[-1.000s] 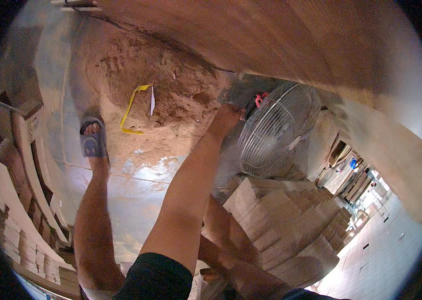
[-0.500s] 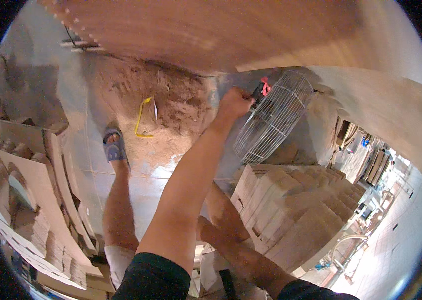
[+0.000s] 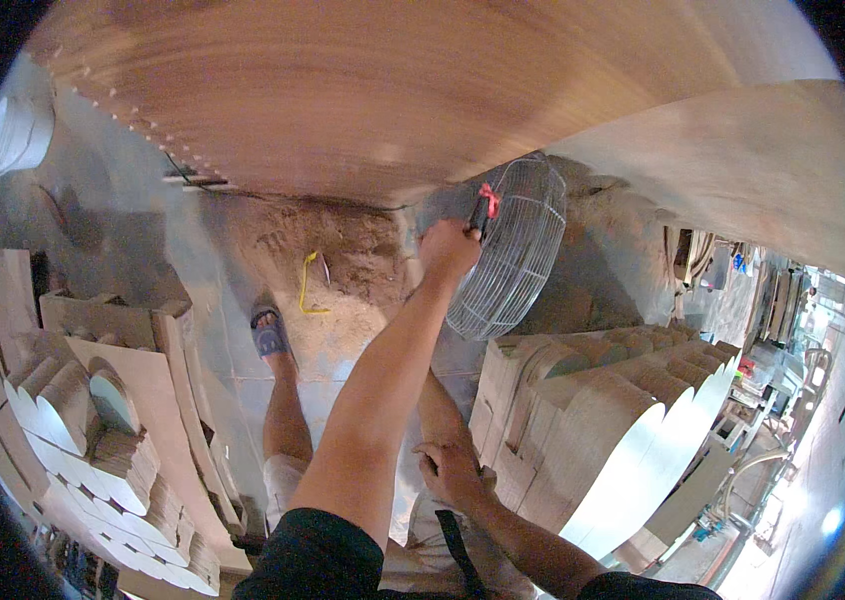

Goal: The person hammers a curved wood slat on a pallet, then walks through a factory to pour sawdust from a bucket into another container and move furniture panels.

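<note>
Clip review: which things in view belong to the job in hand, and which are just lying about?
Seemingly part of the job:
the wire-caged fan, gripped by the left hand

Apparently just lying about:
the yellow strip
the brown dust heap
the right-hand board stack
the left-hand board stack

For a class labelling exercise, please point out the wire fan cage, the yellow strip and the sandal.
Wire fan cage (image 3: 513,255), head view: middle of its wires.
Yellow strip (image 3: 304,286), head view: its long side.
Sandal (image 3: 271,339), head view: its upper strap.
</note>
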`<state>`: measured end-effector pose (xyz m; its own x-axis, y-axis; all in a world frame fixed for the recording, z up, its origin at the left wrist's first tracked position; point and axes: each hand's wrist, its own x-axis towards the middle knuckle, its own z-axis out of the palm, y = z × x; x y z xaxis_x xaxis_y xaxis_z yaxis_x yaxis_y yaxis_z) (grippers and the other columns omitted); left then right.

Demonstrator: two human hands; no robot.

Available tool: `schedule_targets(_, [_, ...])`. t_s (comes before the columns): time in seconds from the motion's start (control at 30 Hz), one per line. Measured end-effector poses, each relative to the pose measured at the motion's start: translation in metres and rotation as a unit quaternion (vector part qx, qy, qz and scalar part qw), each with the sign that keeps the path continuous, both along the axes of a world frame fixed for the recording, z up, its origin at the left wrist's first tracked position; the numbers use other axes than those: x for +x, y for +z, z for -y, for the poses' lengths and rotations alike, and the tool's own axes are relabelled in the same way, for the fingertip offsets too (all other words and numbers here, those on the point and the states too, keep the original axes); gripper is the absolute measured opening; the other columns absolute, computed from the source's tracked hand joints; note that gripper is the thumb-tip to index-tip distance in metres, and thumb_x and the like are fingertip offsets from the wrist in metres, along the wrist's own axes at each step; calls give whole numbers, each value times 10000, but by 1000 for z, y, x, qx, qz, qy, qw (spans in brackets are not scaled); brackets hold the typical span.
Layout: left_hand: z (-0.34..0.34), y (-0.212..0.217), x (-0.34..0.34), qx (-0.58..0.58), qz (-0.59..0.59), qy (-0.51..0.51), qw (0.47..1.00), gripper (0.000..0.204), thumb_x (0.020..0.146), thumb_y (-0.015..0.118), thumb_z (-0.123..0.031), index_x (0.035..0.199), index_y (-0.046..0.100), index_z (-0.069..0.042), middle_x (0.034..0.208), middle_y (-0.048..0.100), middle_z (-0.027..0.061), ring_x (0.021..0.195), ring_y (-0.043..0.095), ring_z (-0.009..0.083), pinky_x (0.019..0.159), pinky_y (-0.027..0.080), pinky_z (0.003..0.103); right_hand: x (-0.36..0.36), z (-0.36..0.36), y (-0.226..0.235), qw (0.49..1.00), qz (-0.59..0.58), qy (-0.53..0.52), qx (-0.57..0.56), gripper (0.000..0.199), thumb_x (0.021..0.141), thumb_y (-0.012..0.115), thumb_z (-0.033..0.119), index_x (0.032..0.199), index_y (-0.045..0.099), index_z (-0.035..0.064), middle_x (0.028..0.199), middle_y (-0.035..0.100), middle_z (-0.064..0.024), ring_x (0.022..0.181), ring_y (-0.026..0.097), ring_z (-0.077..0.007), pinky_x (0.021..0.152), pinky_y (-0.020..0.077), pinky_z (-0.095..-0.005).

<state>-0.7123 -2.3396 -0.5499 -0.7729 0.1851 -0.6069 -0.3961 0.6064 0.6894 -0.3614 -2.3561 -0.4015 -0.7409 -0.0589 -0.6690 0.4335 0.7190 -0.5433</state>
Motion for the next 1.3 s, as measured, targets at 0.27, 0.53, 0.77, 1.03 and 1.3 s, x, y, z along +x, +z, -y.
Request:
schedule_targets(0.27, [11, 20, 15, -47, -9, 13, 999, 244, 917, 705, -360, 1053, 798, -180, 1061, 760, 143, 1068, 687, 385, 989, 483, 514, 10, 7, 0, 1000, -17, -7, 20, 174, 891, 655, 100, 1049, 706, 48, 878, 720, -207, 832, 712, -371, 763, 553, -475])
schedule_targets(0.53, [14, 44, -4, -39, -36, 42, 998, 217, 902, 713, -350, 1005, 811, -186, 1028, 760, 147, 1038, 697, 376, 960, 510, 513, 21, 6, -10, 998, -59, -24, -1, 172, 913, 667, 113, 1081, 689, 86, 822, 709, -207, 745, 693, -383, 701, 546, -501])
schedule_targets(0.77, [18, 41, -21, -59, -40, 58, 996, 250, 892, 718, -367, 1042, 813, -191, 1036, 764, 146, 1032, 717, 364, 940, 532, 521, 11, 3, -8, 999, -23, -33, 7, 157, 900, 655, 95, 1045, 698, 56, 895, 728, -203, 844, 706, -398, 777, 547, -499])
schedule_targets(1.03, [16, 35, -27, -60, -37, 50, 996, 271, 908, 714, -370, 1084, 809, -187, 1051, 766, 144, 1083, 701, 364, 1037, 450, 581, 4, 6, -4, 999, 11, -47, -10, 151, 918, 653, 107, 1058, 696, 71, 871, 719, -215, 816, 705, -399, 740, 544, -502])
schedule_targets(1.3, [12, 33, -35, -103, -26, 17, 994, 316, 937, 690, -397, 1163, 778, -194, 1113, 751, 149, 1075, 702, 374, 974, 512, 527, 14, 5, -11, 999, -1, -53, 1, 124, 915, 669, 112, 1033, 687, 79, 808, 709, -191, 749, 700, -379, 692, 533, -497])
